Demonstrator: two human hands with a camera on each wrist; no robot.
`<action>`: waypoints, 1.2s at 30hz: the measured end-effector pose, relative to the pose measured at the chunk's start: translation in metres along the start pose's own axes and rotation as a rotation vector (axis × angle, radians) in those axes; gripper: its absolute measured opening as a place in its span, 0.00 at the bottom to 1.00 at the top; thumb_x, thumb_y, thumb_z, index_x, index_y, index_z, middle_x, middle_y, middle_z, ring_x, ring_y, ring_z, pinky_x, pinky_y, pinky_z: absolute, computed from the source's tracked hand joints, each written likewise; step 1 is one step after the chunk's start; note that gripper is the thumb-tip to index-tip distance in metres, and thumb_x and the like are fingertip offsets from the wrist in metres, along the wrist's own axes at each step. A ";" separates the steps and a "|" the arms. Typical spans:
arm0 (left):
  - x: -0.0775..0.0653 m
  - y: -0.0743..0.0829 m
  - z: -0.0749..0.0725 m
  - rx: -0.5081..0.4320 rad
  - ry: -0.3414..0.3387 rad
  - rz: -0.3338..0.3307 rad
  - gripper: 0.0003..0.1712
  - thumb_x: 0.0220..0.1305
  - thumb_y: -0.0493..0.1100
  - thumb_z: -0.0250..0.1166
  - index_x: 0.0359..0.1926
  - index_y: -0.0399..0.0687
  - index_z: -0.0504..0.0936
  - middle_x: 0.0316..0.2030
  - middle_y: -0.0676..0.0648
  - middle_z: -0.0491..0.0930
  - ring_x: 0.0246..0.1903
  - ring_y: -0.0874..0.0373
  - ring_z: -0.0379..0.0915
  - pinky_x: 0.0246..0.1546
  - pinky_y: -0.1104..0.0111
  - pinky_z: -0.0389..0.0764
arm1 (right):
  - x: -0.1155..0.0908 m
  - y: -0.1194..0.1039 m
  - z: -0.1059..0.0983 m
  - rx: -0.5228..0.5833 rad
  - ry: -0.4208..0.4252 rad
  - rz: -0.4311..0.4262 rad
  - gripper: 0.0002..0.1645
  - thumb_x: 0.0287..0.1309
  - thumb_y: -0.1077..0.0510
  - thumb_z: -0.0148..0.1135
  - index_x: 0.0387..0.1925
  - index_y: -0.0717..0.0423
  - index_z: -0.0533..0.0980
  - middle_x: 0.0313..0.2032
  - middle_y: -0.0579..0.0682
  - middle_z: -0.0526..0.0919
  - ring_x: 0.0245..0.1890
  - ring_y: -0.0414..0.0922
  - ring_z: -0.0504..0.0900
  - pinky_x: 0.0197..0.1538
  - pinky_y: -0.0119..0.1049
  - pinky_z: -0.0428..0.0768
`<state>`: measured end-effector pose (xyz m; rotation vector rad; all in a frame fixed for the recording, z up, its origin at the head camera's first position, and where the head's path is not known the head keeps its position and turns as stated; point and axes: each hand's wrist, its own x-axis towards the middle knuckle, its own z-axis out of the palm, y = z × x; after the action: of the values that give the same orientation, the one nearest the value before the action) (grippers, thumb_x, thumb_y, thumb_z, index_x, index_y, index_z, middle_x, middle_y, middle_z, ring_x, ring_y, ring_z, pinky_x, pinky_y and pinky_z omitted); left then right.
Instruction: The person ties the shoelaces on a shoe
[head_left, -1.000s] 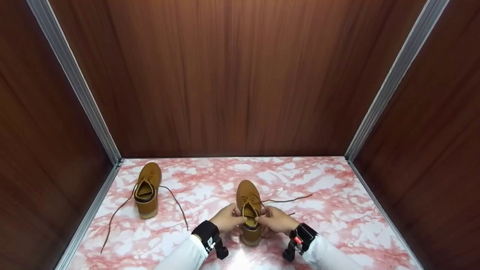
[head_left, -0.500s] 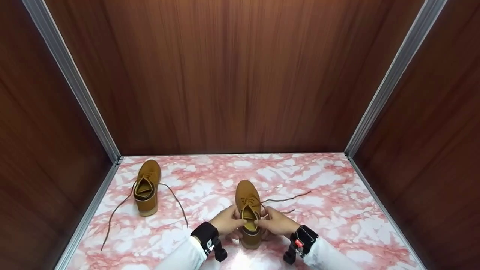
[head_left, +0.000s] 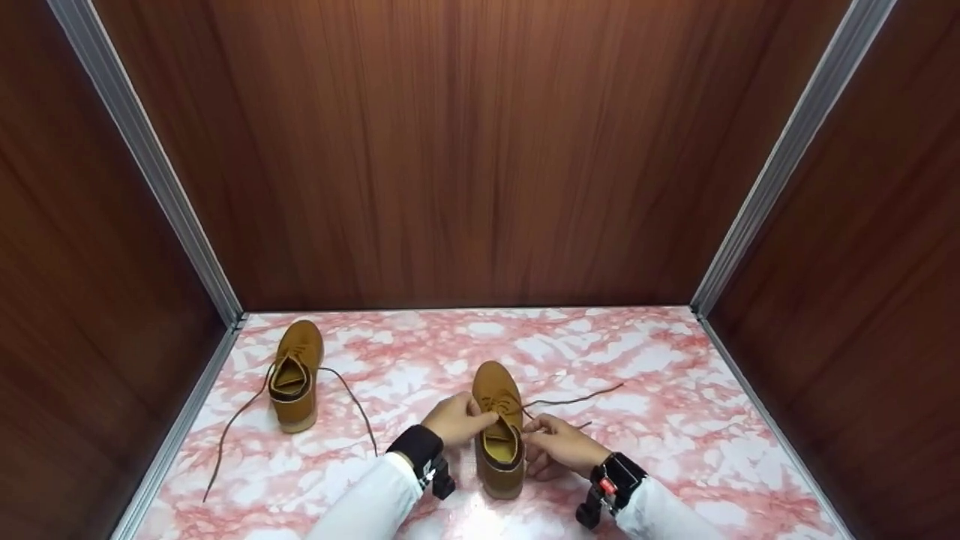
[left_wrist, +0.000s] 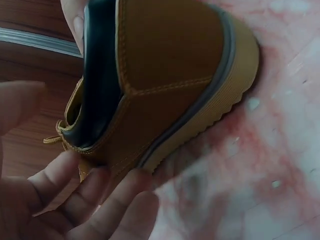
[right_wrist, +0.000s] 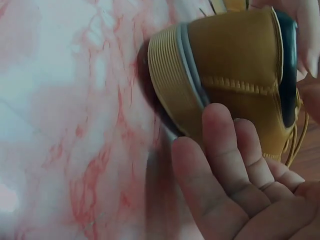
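A tan lace-up shoe [head_left: 493, 384] stands upright in front of the person, toe pointing away. The left hand [head_left: 453, 420] is at its left side, with the thumb reaching over the tongue. In the left wrist view, its fingertips rest along the shoe's side, while the thumb stands apart from them. On the opposite side is the right hand [head_left: 566, 445], close to the collar. Its fingers [right_wrist: 220, 135] lie nearly straight against the shoe's side in the right wrist view. Loose brown lace ends [head_left: 581, 399] trail to the right, one partly hidden behind the right hand.
A matching tan shoe [head_left: 300, 345] stands at the left, its laces [head_left: 231, 427] spread out on both sides. The pink-and-white marbled tabletop [head_left: 637, 480] is enclosed by brown wood-grain panels [head_left: 465, 150] with grey metal edging [head_left: 780, 165].
The left hand has moved forward from the collar toward the tongue. The right thumb has come out of the shoe opening, and that hand has shifted slightly right. The shoe stays in place.
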<state>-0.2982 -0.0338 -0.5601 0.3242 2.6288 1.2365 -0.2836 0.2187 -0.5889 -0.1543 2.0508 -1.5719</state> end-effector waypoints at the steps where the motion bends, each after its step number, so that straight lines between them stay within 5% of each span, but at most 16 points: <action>1: 0.004 0.001 0.000 0.019 0.028 0.012 0.19 0.68 0.59 0.68 0.35 0.49 0.76 0.29 0.52 0.77 0.28 0.59 0.74 0.32 0.66 0.74 | 0.001 0.001 -0.001 0.014 0.004 0.005 0.23 0.71 0.50 0.60 0.56 0.62 0.70 0.36 0.60 0.86 0.28 0.47 0.88 0.40 0.50 0.90; 10: 0.028 0.018 0.007 0.155 0.135 0.048 0.14 0.67 0.49 0.70 0.32 0.47 0.77 0.35 0.48 0.74 0.37 0.55 0.70 0.42 0.62 0.75 | 0.011 0.005 -0.011 -0.012 0.101 0.029 0.20 0.74 0.52 0.54 0.54 0.66 0.74 0.39 0.60 0.86 0.29 0.45 0.88 0.38 0.46 0.90; 17: 0.034 0.021 0.010 0.178 0.150 0.062 0.25 0.68 0.41 0.65 0.16 0.53 0.64 0.23 0.52 0.63 0.31 0.57 0.64 0.34 0.68 0.67 | 0.029 0.005 -0.027 -0.167 0.305 0.030 0.21 0.74 0.51 0.55 0.45 0.67 0.80 0.31 0.61 0.89 0.22 0.44 0.85 0.26 0.37 0.85; 23: 0.038 0.017 0.013 0.148 0.146 0.100 0.31 0.67 0.37 0.62 0.11 0.56 0.58 0.12 0.57 0.53 0.18 0.60 0.56 0.22 0.71 0.59 | 0.048 0.006 -0.045 -0.385 0.461 0.073 0.25 0.72 0.46 0.57 0.27 0.61 0.82 0.21 0.52 0.86 0.16 0.42 0.80 0.22 0.35 0.80; 28: 0.038 0.017 0.010 0.070 0.126 0.101 0.28 0.63 0.36 0.60 0.11 0.58 0.58 0.10 0.60 0.53 0.13 0.63 0.53 0.20 0.72 0.58 | 0.056 0.004 -0.054 -0.601 0.526 0.126 0.32 0.73 0.40 0.55 0.19 0.58 0.79 0.23 0.55 0.83 0.23 0.47 0.81 0.35 0.39 0.81; 33: 0.033 0.022 0.005 -0.022 0.096 0.098 0.22 0.61 0.37 0.58 0.14 0.58 0.62 0.13 0.59 0.59 0.16 0.63 0.58 0.22 0.72 0.61 | 0.057 0.004 -0.056 -0.691 0.508 0.167 0.34 0.74 0.40 0.53 0.24 0.63 0.81 0.36 0.64 0.87 0.37 0.54 0.85 0.53 0.49 0.83; 36: 0.030 0.023 0.003 -0.069 0.076 0.090 0.19 0.64 0.39 0.59 0.18 0.58 0.66 0.17 0.58 0.64 0.20 0.62 0.62 0.25 0.72 0.64 | 0.056 0.001 -0.055 -0.712 0.497 0.189 0.34 0.74 0.41 0.53 0.22 0.62 0.83 0.32 0.61 0.87 0.34 0.51 0.85 0.54 0.48 0.83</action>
<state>-0.3235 -0.0089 -0.5474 0.3953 2.6540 1.3909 -0.3575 0.2428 -0.6001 0.1897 2.8438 -0.7518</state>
